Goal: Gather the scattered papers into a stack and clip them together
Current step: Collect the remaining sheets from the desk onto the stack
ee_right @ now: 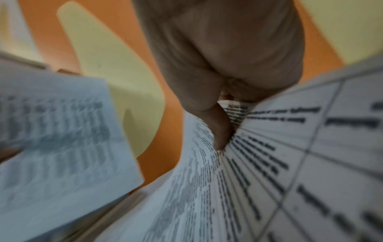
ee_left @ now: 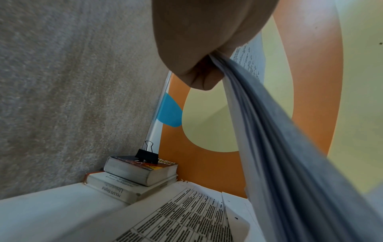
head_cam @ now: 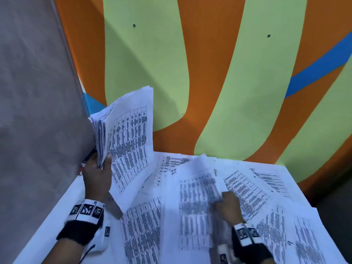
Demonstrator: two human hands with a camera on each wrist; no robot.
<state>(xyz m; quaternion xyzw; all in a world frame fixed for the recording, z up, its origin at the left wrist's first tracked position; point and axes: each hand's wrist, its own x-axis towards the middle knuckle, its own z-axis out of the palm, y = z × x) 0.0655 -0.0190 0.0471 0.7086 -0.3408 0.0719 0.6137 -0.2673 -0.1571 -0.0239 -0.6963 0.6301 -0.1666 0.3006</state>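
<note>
Several gathered sheets (head_cam: 125, 134) stand upright, gripped by the left hand (head_cam: 98, 176) at the table's left edge. To its right, the right hand (head_cam: 227, 204) pinches a loose page (head_cam: 196, 202), long axis running away from the person. Binder clip (ee_left: 146, 155) waits on the books (ee_left: 136, 173).

Head cam looks down and forward over the worktop (head_cam: 57, 216) toward the striped wall (head_cam: 219, 73). Left wrist cam sits low, close behind the fingers, facing the corner. Right wrist cam is blurred, close over printed sheets. All three share the wall.
</note>
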